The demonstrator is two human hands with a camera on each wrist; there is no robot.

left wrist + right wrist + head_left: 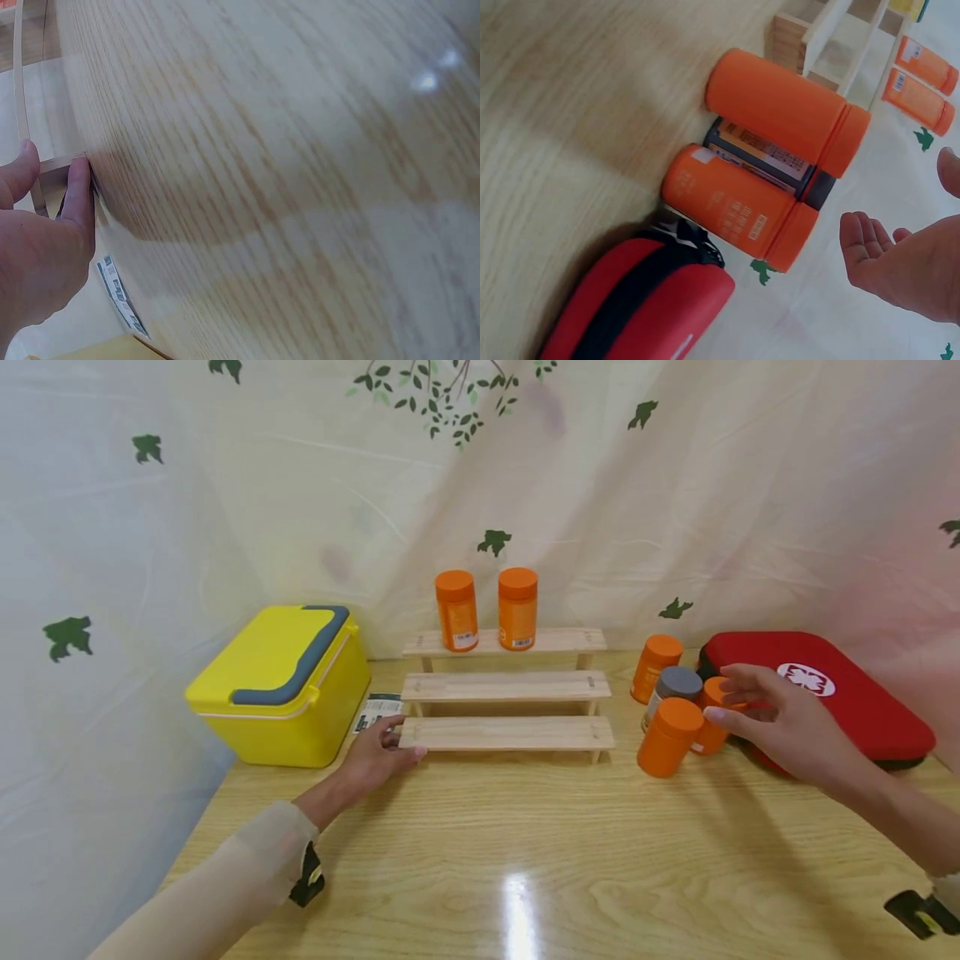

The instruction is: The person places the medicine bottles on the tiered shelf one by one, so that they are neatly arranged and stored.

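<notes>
A three-step wooden rack [507, 733] stands on the table, two orange bottles [455, 610] upright on its top step. My left hand [375, 753] grips the left end of its lowest step; the left wrist view shows thumb and fingers on either side of the wood. Right of the rack, a grey-lidded bottle [678, 683] stands grouped with several orange-lidded bottles [666, 739]. My right hand [787, 722] hovers over the right side of this group, fingers apart and slightly bent, holding nothing. In the right wrist view that hand [907, 259] is clear of the bottle lids.
At the left stands a yellow box [277, 693] with a blue-grey handle. A printed card [377, 712] lies between it and the rack. The red case [825, 693] with a white emblem sits behind my right hand. A pale leaf-print curtain [322, 510] hangs behind the table [480, 852].
</notes>
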